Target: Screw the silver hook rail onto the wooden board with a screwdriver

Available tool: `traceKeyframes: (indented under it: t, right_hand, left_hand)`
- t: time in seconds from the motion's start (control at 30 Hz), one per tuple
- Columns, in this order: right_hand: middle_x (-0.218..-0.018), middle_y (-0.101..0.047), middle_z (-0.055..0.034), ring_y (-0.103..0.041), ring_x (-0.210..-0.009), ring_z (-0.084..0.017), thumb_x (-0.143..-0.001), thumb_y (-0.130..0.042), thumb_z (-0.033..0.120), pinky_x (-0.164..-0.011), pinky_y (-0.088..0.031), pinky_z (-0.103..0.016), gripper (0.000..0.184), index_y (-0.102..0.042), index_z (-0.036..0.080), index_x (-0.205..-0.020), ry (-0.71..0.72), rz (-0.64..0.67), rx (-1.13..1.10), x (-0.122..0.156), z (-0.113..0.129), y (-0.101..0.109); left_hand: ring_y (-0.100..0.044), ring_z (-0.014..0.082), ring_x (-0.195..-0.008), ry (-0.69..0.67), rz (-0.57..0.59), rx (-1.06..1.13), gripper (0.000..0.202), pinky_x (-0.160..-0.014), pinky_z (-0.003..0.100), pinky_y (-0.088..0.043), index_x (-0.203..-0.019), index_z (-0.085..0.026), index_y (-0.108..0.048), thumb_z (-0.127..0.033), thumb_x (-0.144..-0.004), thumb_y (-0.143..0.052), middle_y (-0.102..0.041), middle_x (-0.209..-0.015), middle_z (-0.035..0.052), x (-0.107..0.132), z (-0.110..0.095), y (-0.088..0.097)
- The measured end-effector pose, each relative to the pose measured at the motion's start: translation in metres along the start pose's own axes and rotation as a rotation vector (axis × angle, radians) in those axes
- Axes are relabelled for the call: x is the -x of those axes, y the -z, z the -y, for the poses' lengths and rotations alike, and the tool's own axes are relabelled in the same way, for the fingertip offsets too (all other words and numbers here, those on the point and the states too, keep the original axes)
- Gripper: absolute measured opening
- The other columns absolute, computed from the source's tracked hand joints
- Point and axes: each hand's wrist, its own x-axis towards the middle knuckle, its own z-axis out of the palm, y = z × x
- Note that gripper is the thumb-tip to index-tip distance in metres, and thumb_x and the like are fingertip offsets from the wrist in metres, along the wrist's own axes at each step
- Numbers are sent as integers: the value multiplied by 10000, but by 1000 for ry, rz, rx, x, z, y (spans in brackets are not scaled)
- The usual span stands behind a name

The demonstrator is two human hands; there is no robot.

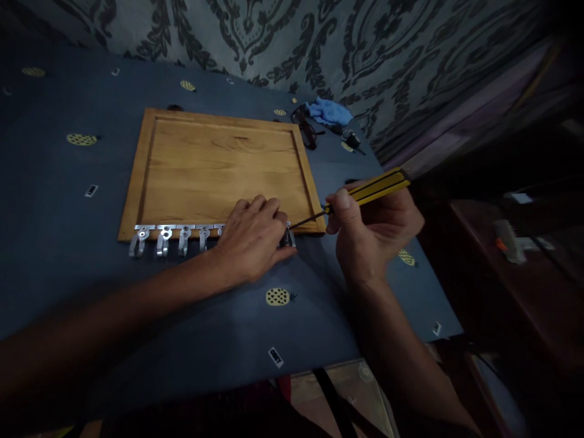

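Note:
A framed wooden board (219, 170) lies on the blue tablecloth. Along its near edge runs a metal hook rail (184, 232) with several silver hooks pointing toward me. My left hand (253, 240) is closed over the right part of the rail, fingers on the board's edge and thumb beside the end hook, hiding the hooks beneath it. My right hand (376, 234) grips a screwdriver (381, 186) by its yellow and black handle. Its thin shaft slants down left, and the tip is at the rail's right end by my left fingers; the exact contact is hidden.
Dark-framed glasses (308, 129), a blue cloth (331, 112) and keys (350, 137) lie behind the board's right corner. A patterned wall (274, 42) borders the table's back. Right of the table's edge stands a dark reddish surface (511, 274) with small items on it.

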Motion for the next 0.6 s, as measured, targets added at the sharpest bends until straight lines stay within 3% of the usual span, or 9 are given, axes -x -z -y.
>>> traceKeyframes:
  t: [0.37, 0.47, 0.6]
  right_hand:
    - [-674, -647, 59, -524, -472, -91, -767, -886, 487, -439, -482, -248, 282, -707, 271, -796, -55, 51, -76, 2, -3, 0]
    - [-739, -701, 43, -555, -492, -91, -741, -908, 473, -448, -514, -245, 268, -749, 269, -812, -89, 143, -89, -2, -1, 5]
    - [-832, -765, 10, -613, -517, -98, -750, -897, 484, -479, -575, -249, 282, -792, 248, -865, -216, 372, -112, -12, 3, 15]
  left_hand:
    - [-541, 333, -1237, 16, 28, -6, 440, -996, 438, -436, -1196, -123, -682, -507, -989, -627, -633, -1231, 149, 0, -1, 2]
    - [-539, 337, -1236, 12, 30, 0, 457, -999, 444, -436, -1209, -116, -678, -513, -989, -625, -634, -1226, 150, 0, -1, 1]
    - [-541, 336, -1221, 7, 15, 6, 447, -992, 444, -439, -1203, -122, -682, -509, -985, -633, -637, -1221, 147, 0, -1, 1]
